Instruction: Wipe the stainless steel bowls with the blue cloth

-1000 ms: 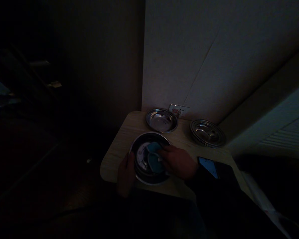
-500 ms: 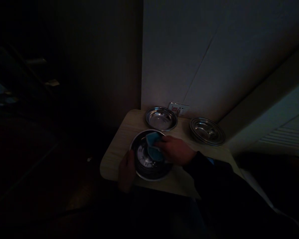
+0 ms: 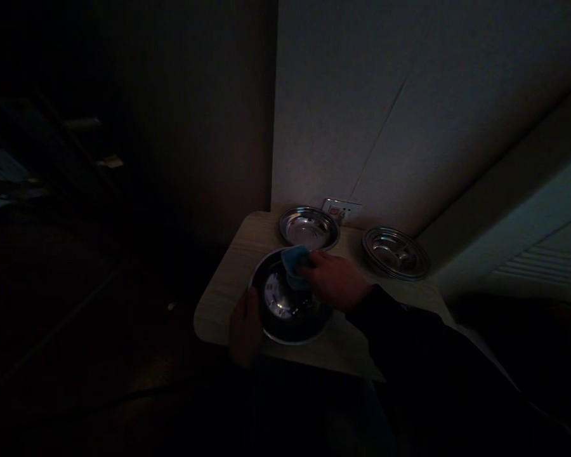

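Note:
A shiny metal bowl (image 3: pixel 285 320) sits at the front of a small pale wooden table (image 3: pixel 221 295). My left hand (image 3: pixel 245 327) grips the bowl's left rim; its fingers are dim and partly hidden. In my right hand (image 3: pixel 337 279) is a blue cloth (image 3: pixel 295 261), pinched between the fingers and pressed to the upper inner side of the bowl. Behind the bowl stands a shallow metal dish (image 3: pixel 309 230). At the right of the tabletop is a stack of metal dishes (image 3: pixel 396 252).
A wall socket (image 3: pixel 342 208) is set in the pale wall (image 3: pixel 328 114) just behind the table. To the right runs a slanting panel with slats (image 3: pixel 547 263). The floor on the left is very dark, with a small white scrap (image 3: pixel 172 306) on it.
My right hand has moved the blue cloth slightly up along the bowl's inside, and the cloth looks more bunched. My left hand keeps its place at the rim.

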`<state>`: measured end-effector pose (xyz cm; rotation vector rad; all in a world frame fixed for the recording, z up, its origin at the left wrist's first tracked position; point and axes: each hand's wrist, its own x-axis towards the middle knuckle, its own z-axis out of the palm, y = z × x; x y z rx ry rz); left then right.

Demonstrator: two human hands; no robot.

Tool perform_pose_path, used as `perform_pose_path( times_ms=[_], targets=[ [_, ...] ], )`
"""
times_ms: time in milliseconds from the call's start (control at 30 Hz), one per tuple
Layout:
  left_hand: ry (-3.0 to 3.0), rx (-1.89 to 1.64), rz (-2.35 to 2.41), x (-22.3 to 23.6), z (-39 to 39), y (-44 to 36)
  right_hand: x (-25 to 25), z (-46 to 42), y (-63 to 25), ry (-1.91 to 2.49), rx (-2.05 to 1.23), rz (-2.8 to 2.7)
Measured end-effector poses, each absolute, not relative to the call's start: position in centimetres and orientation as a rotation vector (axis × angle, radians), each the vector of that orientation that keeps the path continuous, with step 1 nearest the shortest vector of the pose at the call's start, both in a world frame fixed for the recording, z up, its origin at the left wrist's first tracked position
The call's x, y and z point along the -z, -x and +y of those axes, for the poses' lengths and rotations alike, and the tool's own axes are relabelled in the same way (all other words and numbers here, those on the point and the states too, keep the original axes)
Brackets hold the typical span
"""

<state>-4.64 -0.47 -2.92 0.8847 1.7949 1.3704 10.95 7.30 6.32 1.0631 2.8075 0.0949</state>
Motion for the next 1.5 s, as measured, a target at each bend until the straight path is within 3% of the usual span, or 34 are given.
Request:
perform_pose_path(
  times_ms=[233,400,567,900,1200,1500],
  targets=[
    [-0.859,-1.42,1.857,3.0,-0.1,4.5,-3.6,6.2,-9.5,-1.167,-0.018,2.635],
    [-0.923,-1.426,1.923,1.4,0.7,5.6,-5.2,6.6,-9.6,-1.164,0.091,2.819],
    [-1.134,-1.488,1.941,0.3,1.5,7.3,-6.8,7.9,-10.4,-1.479,-0.022,2.873],
    [-1.521,-1.532,1.925,-0.6,2.0,7.6,-4.7,7.3,-9.5,-1.658,-0.359,2.765],
    [-1.888,-1.459,1.899,-0.5,2.6,7.9,-4.2,7.9,-7.7,-1.709,-0.432,2.827],
    [-2.048,-1.434,1.903,-0.2,3.7,8.5,-3.6,8.6,-6.5,-1.562,-0.098,2.861]
  ],
)
